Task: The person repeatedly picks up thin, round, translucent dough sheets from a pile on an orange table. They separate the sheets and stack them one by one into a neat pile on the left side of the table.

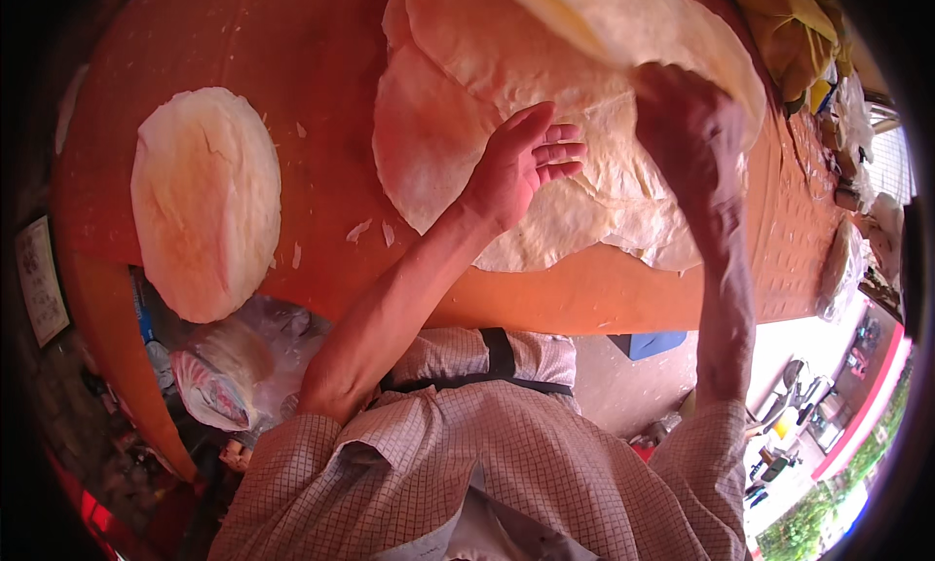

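Large, thin, pale sheets, hide-like or bread-like, lie overlapping on an orange-brown table. Which material they are I cannot tell. My left hand hovers over them, palm partly upturned, fingers loosely bent and holding nothing. My right hand is blurred at the right part of the pile, where it grips the raised top sheet; its fingertips are hidden. That sheet folds over beyond the hand, with a yellowish underside showing. Apart from the pile, a thick, pale oval piece rests at the table's left, overhanging the near edge.
Small pale flakes are scattered on the table. Yellow-brown cloth and clear plastic bags lie along the right side. Below the near left edge is a filled plastic bag. A blue object is on the floor.
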The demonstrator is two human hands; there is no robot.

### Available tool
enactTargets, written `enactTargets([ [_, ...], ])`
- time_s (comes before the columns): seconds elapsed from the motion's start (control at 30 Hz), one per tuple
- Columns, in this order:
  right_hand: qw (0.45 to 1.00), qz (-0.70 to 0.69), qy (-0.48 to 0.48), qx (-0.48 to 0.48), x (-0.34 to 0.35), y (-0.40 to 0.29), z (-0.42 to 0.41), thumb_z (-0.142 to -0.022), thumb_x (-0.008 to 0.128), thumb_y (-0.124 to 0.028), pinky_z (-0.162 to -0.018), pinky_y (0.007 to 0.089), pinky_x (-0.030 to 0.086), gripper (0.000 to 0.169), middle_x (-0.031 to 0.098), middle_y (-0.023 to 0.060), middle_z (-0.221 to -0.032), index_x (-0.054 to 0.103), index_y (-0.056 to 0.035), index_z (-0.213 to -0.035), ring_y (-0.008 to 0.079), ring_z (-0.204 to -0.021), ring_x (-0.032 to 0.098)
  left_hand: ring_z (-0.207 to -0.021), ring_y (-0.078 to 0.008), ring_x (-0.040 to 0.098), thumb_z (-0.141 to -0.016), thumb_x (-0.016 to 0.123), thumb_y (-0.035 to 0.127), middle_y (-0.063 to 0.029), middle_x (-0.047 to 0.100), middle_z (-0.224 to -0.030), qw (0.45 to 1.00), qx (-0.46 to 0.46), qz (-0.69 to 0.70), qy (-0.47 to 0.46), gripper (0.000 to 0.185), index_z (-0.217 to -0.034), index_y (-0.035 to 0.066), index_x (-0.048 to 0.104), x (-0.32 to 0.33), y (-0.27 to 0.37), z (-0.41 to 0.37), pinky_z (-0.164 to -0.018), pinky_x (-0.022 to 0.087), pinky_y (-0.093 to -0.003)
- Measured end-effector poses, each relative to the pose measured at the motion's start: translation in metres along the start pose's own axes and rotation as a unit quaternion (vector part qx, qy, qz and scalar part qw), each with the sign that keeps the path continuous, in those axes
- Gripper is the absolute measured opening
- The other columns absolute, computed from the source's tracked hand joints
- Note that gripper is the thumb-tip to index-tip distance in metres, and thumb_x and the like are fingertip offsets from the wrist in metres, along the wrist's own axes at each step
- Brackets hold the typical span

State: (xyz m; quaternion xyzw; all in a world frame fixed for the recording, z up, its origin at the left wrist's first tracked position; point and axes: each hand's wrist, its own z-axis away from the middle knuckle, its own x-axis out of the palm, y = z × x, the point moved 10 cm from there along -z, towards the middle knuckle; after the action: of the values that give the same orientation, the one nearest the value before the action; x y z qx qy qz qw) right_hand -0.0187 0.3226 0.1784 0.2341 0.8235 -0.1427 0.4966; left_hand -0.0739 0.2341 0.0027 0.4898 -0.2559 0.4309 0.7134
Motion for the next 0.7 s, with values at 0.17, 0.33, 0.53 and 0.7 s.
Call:
enactTargets([
  [0.17,0.973,-0.110,-0.202,0.004,0.058,-0.088,0.081,-0.068,0.063,-0.011,-0.060,0.0398,0.046,0.012,0.056,0.0091,-0.067,0.052,-0.0066,-0.071,0.0271,-0.066,0.060,-0.105,-0.0221,0.057,-0.093,0.055,0.039,-0.0078,0.060,-0.111,0.995,0.011,0.094,0.037,0.040,-0.119,0.010,0.051,-0.027,-0.006,0.041,-0.089,0.045,-0.0423],
  [0.33,0.952,-0.242,-0.188,0.025,0.025,-0.116,0.094,-0.063,0.079,-0.027,-0.094,0.0492,0.042,0.066,0.058,0.0175,-0.114,0.055,-0.0063,-0.121,0.0344,-0.110,0.055,-0.089,-0.0154,0.059,-0.083,0.064,0.011,-0.0036,0.061,-0.099,0.971,-0.004,0.063,0.230,0.028,-0.110,0.007,0.057,-0.092,-0.017,0.067,-0.075,0.050,-0.0305],
  [0.53,0.981,-0.119,-0.120,0.095,0.019,-0.057,0.149,-0.061,0.077,-0.018,-0.105,0.0527,0.032,0.081,0.050,0.0184,-0.130,0.046,-0.0076,-0.134,0.0368,-0.123,0.046,-0.110,-0.0265,0.058,-0.088,0.053,0.014,-0.0118,0.058,-0.121,0.983,0.025,0.115,0.140,0.042,-0.127,0.000,0.047,-0.103,0.047,0.069,-0.094,0.050,-0.0420],
  [0.7,0.985,-0.144,-0.063,0.067,0.038,-0.048,0.125,-0.057,0.064,0.002,-0.085,0.0427,0.048,0.057,0.062,0.0119,-0.104,0.059,-0.0071,-0.114,0.0323,-0.099,0.059,-0.108,-0.0260,0.060,-0.091,0.054,0.030,-0.0096,0.060,-0.119,0.982,0.067,0.132,0.116,0.046,-0.129,0.004,0.047,-0.095,0.073,0.067,-0.092,0.051,-0.0407],
])
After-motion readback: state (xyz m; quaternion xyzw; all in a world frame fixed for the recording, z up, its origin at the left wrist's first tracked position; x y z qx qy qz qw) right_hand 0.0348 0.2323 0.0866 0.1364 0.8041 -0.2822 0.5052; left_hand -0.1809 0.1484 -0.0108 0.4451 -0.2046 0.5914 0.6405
